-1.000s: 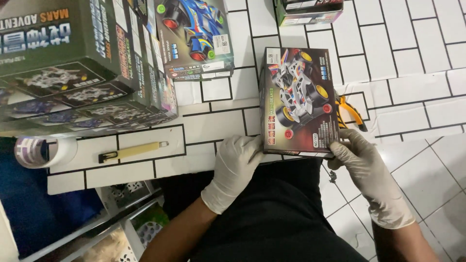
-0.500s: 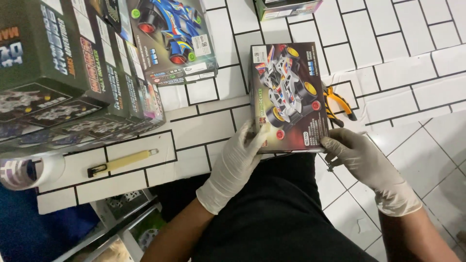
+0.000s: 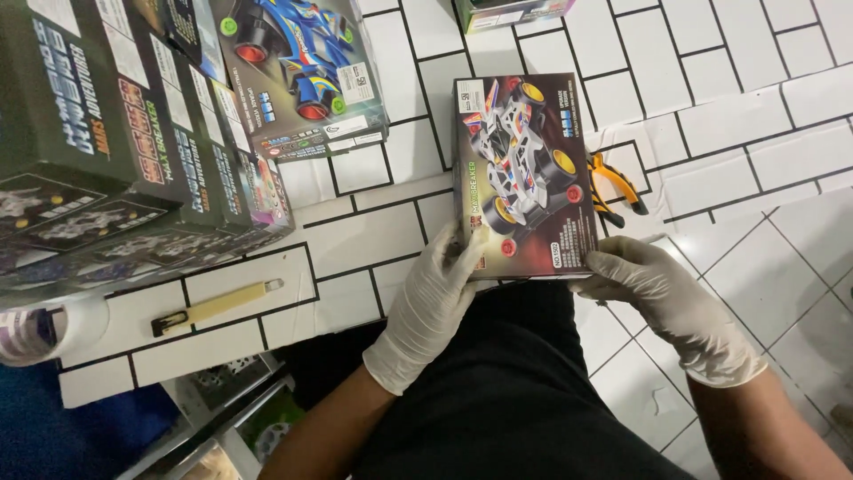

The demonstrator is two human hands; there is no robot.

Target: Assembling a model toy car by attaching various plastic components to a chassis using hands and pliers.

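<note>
1. We see the toy car box point(image 3: 522, 178) lying flat on the white tiled floor point(image 3: 729, 133), straight ahead of both hands, its long axis running away from us.
2. Our left hand point(image 3: 433, 302), gloved, grips the near-left corner — fingers laid along the left edge, thumb seemingly on the top face, though we cannot quite tell.
3. Our right hand point(image 3: 662, 293), also gloved, clasps the near-right corner, fingers curled at the bottom edge.
4. Both hands are equally near; the forearms come up from either side of the lap, wrists bent inward.
5. The orange pliers point(image 3: 613, 182) lie just beside the box's right edge — the yellow utility knife point(image 3: 216, 305) lies well apart, left.
</note>
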